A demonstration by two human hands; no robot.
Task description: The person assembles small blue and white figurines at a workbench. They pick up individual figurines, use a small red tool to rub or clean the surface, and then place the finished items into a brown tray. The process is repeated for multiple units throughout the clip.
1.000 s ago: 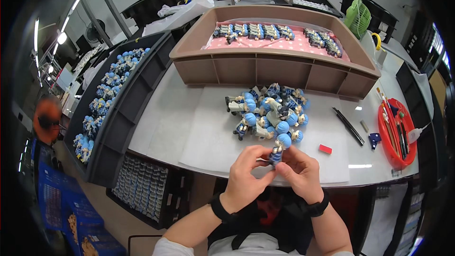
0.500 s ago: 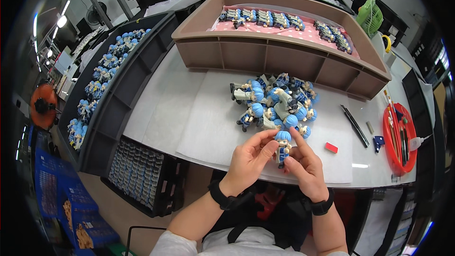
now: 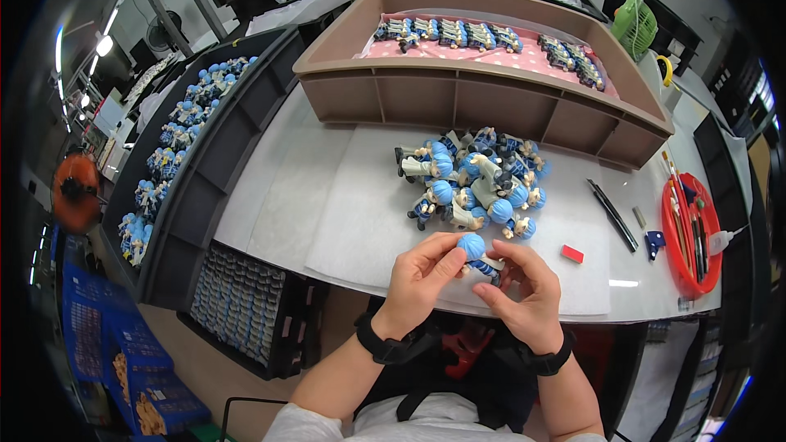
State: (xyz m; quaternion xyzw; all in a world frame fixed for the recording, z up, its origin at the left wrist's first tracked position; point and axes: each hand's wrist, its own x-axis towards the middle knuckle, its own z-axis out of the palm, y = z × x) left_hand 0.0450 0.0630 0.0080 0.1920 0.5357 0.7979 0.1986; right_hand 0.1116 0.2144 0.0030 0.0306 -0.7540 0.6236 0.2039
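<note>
Head view: left hand point(image 3: 419, 277) and right hand point(image 3: 524, 293) both pinch one blue-haired figurine point(image 3: 476, 252); figurine pile point(image 3: 475, 182) at 12 o'clock.

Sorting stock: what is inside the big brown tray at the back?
Inside the brown tray, rows of small figures lie on a pink dotted liner. Its front wall hides the nearest strip.

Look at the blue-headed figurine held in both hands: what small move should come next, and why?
Probably a slight turn of the figurine between the fingers. The left hand pinches its blue head, the right hand holds the body, and its far side is hidden.
</note>
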